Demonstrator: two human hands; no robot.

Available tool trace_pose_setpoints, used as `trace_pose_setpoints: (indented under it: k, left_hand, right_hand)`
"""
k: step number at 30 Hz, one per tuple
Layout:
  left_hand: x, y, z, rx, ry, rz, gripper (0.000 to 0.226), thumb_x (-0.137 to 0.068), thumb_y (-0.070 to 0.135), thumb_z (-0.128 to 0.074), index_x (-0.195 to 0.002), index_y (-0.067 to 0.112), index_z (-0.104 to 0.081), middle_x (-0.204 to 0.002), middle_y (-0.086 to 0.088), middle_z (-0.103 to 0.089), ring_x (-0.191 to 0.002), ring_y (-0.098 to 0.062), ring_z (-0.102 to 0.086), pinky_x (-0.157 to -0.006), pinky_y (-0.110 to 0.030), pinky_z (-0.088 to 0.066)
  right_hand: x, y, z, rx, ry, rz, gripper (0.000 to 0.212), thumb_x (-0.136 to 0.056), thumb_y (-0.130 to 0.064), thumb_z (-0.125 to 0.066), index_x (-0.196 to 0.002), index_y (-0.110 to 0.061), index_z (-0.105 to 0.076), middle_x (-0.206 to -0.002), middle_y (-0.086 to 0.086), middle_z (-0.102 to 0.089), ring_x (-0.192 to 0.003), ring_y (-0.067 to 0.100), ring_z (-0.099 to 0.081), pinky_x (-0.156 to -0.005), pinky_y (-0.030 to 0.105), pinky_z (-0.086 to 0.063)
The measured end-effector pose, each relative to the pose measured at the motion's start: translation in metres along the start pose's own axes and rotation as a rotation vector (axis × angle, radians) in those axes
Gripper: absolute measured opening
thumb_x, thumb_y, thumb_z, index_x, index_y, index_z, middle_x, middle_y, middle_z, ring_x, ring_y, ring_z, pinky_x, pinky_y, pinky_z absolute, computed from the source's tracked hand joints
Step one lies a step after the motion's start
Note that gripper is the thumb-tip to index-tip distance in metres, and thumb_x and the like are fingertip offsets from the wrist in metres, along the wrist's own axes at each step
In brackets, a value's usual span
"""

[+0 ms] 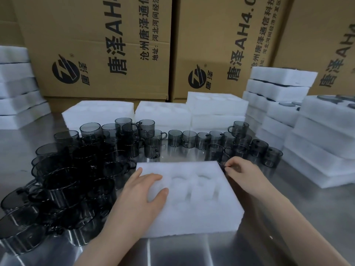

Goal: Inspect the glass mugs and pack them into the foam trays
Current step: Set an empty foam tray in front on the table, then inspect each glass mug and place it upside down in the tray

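Cartons (96,45) read "唐泽AH4.0". Left hand (146,189) lies flat on the foam tray (201,214), its pockets empty; right hand (240,169) pinches its corner.

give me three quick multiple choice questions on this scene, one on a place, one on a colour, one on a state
1. Where does the left hand lie?
A. on the front tray
B. on a mug
C. on a box

2. What colour are the mugs?
A. clear green
B. smoky grey
C. amber

3. The front tray's pockets are:
A. all filled
B. half filled
C. empty

Answers: 1 A, its fingers lie flat on the tray's left part; 2 B, the glass is dark grey throughout; 3 C, no mug sits in any pocket.
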State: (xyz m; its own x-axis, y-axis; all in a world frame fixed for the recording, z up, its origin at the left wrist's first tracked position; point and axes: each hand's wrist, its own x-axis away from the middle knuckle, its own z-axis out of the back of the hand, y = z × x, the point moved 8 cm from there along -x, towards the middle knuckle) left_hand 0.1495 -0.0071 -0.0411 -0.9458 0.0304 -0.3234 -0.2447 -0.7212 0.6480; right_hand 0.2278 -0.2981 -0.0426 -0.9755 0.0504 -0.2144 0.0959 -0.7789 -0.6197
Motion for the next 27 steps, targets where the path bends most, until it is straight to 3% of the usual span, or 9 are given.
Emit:
trace_pose_setpoints:
  k: [6, 9, 12, 15, 17, 20, 21, 24, 27]
  left_hand:
    - [0.011, 0.011, 0.001, -0.05, 0.0, 0.0, 0.042, -0.091, 0.048, -0.053, -0.13, 0.035, -0.053, -0.136, 0.027, -0.044, -0.138, 0.013, -0.005, -0.102, -0.013, -0.021]
    - [0.01, 0.023, 0.005, -0.181, -0.003, -0.049, 0.048, -0.089, 0.054, -0.05, -0.133, 0.035, -0.05, -0.138, 0.023, -0.046, -0.14, -0.001, -0.023, -0.108, -0.02, -0.023]
    - [-0.009, 0.041, 0.015, -0.084, 0.054, -0.121, 0.064, -0.083, 0.057, -0.056, -0.14, 0.032, -0.042, -0.144, 0.016, -0.043, -0.133, -0.008, -0.038, -0.112, -0.029, -0.027]
    - [-0.039, 0.059, 0.004, 0.319, -0.064, -0.106, 0.084, -0.075, 0.048, -0.075, -0.145, 0.03, -0.034, -0.149, 0.012, -0.037, -0.135, -0.006, -0.037, -0.114, -0.031, -0.031]
    - [-0.054, 0.068, -0.004, 0.463, -0.074, -0.106, 0.077, -0.065, 0.038, -0.084, -0.131, 0.026, -0.046, -0.131, 0.003, -0.054, -0.119, -0.011, -0.054, -0.102, -0.037, -0.045]
    - [-0.07, 0.059, -0.003, 0.48, 0.017, -0.068, 0.062, -0.064, 0.029, -0.087, -0.115, 0.024, -0.052, -0.113, 0.001, -0.06, -0.103, -0.011, -0.059, -0.088, -0.027, -0.049]
    - [-0.073, 0.056, -0.003, 0.457, 0.026, -0.071, 0.058, -0.067, 0.025, -0.086, -0.114, 0.023, -0.054, -0.113, 0.001, -0.059, -0.103, -0.012, -0.058, -0.087, -0.027, -0.049]
    - [-0.075, 0.047, -0.009, 0.415, -0.004, -0.099, 0.048, -0.073, 0.019, -0.08, -0.116, 0.021, -0.059, -0.115, -0.002, -0.056, -0.107, -0.014, -0.057, -0.095, -0.036, -0.048]
    - [-0.072, 0.046, -0.015, 0.503, -0.085, -0.138, 0.046, -0.078, 0.01, -0.077, -0.12, 0.017, -0.06, -0.116, -0.006, -0.061, -0.11, -0.018, -0.059, -0.099, -0.042, -0.047]
  right_hand:
    - [0.012, -0.005, 0.035, 0.031, 0.127, 0.024, 0.021, -0.094, -0.015, -0.06, -0.078, -0.028, -0.059, -0.079, -0.004, -0.068, -0.079, 0.017, -0.066, -0.07, 0.027, -0.046]
    - [0.019, -0.028, 0.065, -0.238, 0.24, 0.093, 0.024, -0.094, -0.008, -0.059, -0.076, -0.024, -0.061, -0.072, -0.006, -0.067, -0.067, 0.005, -0.065, -0.063, 0.011, -0.05]
    - [0.021, -0.073, 0.057, -0.448, 0.098, 0.211, 0.026, -0.095, -0.007, -0.058, -0.077, -0.024, -0.065, -0.077, -0.006, -0.068, -0.076, 0.009, -0.067, -0.071, 0.023, -0.058]
    - [0.023, -0.122, 0.026, -0.516, -0.052, 0.336, 0.029, -0.092, -0.001, -0.06, -0.074, -0.023, -0.066, -0.076, -0.003, -0.068, -0.075, 0.017, -0.068, -0.072, 0.035, -0.059]
    - [0.019, -0.139, 0.007, -0.511, -0.083, 0.364, 0.027, -0.089, 0.001, -0.063, -0.073, -0.02, -0.066, -0.073, -0.001, -0.067, -0.071, 0.017, -0.066, -0.07, 0.035, -0.058]
    - [0.009, -0.142, -0.009, -0.574, -0.131, 0.307, 0.015, -0.085, -0.003, -0.07, -0.079, -0.017, -0.069, -0.073, 0.002, -0.069, -0.069, 0.017, -0.065, -0.068, 0.03, -0.057]
    - [0.006, -0.139, -0.013, -0.628, -0.165, 0.272, 0.014, -0.083, -0.004, -0.073, -0.087, -0.017, -0.069, -0.079, 0.004, -0.07, -0.069, 0.017, -0.066, -0.068, 0.03, -0.058]
    - [-0.001, -0.124, -0.028, -0.693, -0.259, 0.163, 0.051, -0.078, -0.007, -0.079, -0.12, -0.023, -0.056, -0.097, 0.012, -0.063, -0.078, 0.019, -0.068, -0.074, 0.039, -0.061]
    - [0.001, -0.118, -0.039, -0.688, -0.312, 0.162, 0.053, -0.075, -0.014, -0.081, -0.123, -0.022, -0.058, -0.103, 0.013, -0.063, -0.087, 0.023, -0.067, -0.074, 0.035, -0.059]
